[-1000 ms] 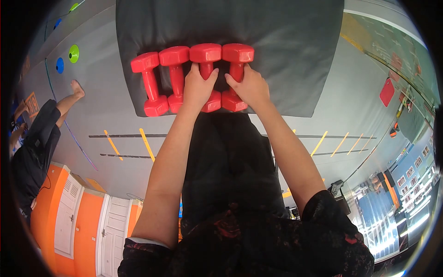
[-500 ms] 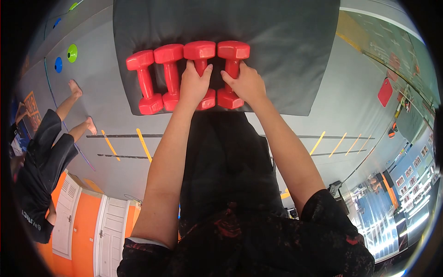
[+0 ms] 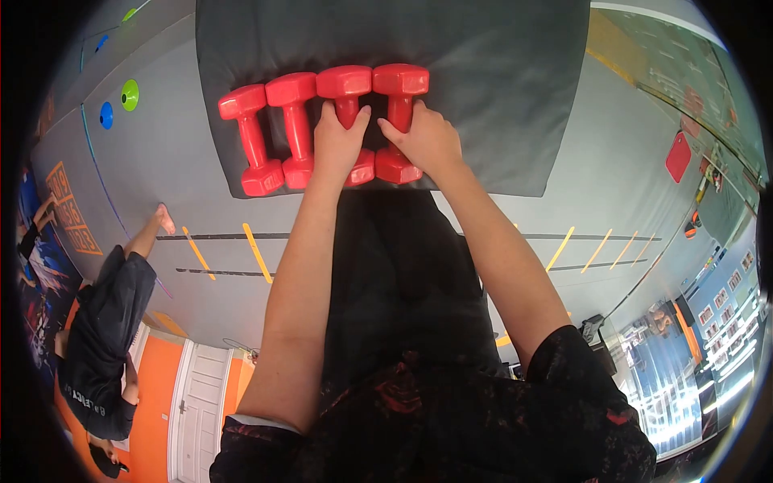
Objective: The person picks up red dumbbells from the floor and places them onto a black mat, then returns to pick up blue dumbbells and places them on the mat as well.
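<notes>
Gym, red dumbbells [image 3: 252, 141] on black mat [image 3: 499, 105], coloured cones [image 3: 130, 96], yellow-striped grey floor [image 3: 213, 181]

Toward twelve o'clock, the red dumbbells [image 3: 297, 129] show a smooth, glossy, plastic-like coat, and the black pad [image 3: 499, 105] beneath them a faintly creased, leather-like skin with a soft sheen. The grey floor [image 3: 596, 211] toward three o'clock looks matt; the patterned shirt [image 3: 451, 427] at six o'clock is matt cloth.
</notes>
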